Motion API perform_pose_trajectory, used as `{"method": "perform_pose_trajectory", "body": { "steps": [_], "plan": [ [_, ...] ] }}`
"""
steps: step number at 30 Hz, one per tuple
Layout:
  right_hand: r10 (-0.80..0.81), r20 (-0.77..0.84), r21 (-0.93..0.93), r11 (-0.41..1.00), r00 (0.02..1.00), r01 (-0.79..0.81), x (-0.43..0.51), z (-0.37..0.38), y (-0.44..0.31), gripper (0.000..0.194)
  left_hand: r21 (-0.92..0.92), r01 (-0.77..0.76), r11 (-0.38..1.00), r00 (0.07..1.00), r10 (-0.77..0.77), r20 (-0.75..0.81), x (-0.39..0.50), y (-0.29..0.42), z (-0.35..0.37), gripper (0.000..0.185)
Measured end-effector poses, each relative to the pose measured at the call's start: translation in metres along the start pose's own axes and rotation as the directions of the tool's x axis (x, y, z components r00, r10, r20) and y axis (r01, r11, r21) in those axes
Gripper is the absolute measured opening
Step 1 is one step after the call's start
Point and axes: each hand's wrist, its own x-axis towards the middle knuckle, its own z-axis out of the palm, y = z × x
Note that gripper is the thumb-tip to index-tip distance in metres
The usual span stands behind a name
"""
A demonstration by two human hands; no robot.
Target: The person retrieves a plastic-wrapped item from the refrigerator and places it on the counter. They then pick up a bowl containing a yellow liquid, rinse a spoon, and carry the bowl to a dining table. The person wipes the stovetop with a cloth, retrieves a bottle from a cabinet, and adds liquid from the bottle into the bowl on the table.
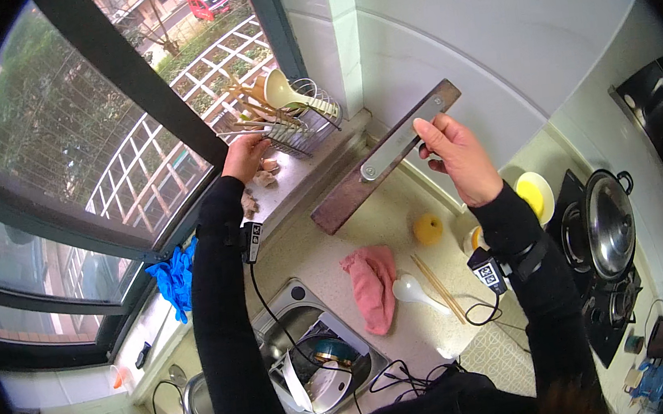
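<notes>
My right hand [465, 159] grips a long dark-brown bar [338, 209] with a metal plate [400, 142] screwed along its face. The bar is raised at a slant above the counter, in front of the wall tiles. At the windowsill, my left hand [246, 157] has its fingers closed at the near end of a wire utensil rack [294, 141]. Chopsticks, wooden utensils and a cream ladle [279, 88] stand in the rack. Ginger pieces [249, 203] and garlic [268, 165] lie on the sill under my left hand.
On the counter are a pink cloth [370, 291], a white spoon [416, 295], chopsticks [439, 289] and a yellow round fruit [428, 229]. Dishes fill part of the sink [262, 323]. A lidded pot [610, 226] stands on the stove at right. Cables run from both wrists.
</notes>
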Motion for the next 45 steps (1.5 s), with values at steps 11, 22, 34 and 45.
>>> {"method": "perform_pose_trajectory", "body": {
  "steps": [11, 22, 34, 45],
  "plan": [
    [0.004, 0.052, -0.032, 0.999, 0.999, -0.003, 0.001, -0.008, -0.003, 0.028, 0.172, -0.103, 0.980, 0.903, 0.164, -0.397, 0.007, 0.031, 0.025, 0.032],
    [0.093, 0.054, -0.049, 0.995, 0.994, -0.091, -0.012, -0.017, -0.001, 0.029, 0.318, -0.006, 0.948, 0.964, 0.090, -0.250, 0.016, 0.067, 0.019, 0.021],
    [0.061, 0.023, 0.004, 0.998, 0.998, -0.061, -0.023, -0.017, 0.000, 0.028, 0.059, -0.006, 0.998, 0.957, 0.022, -0.291, 0.003, 0.062, 0.010, 0.024],
    [0.097, 0.045, -0.027, 0.995, 0.994, -0.096, -0.022, -0.022, 0.001, 0.025, 0.031, -0.034, 0.999, 0.927, 0.043, -0.373, -0.002, 0.068, 0.019, 0.026]
  ]
}}
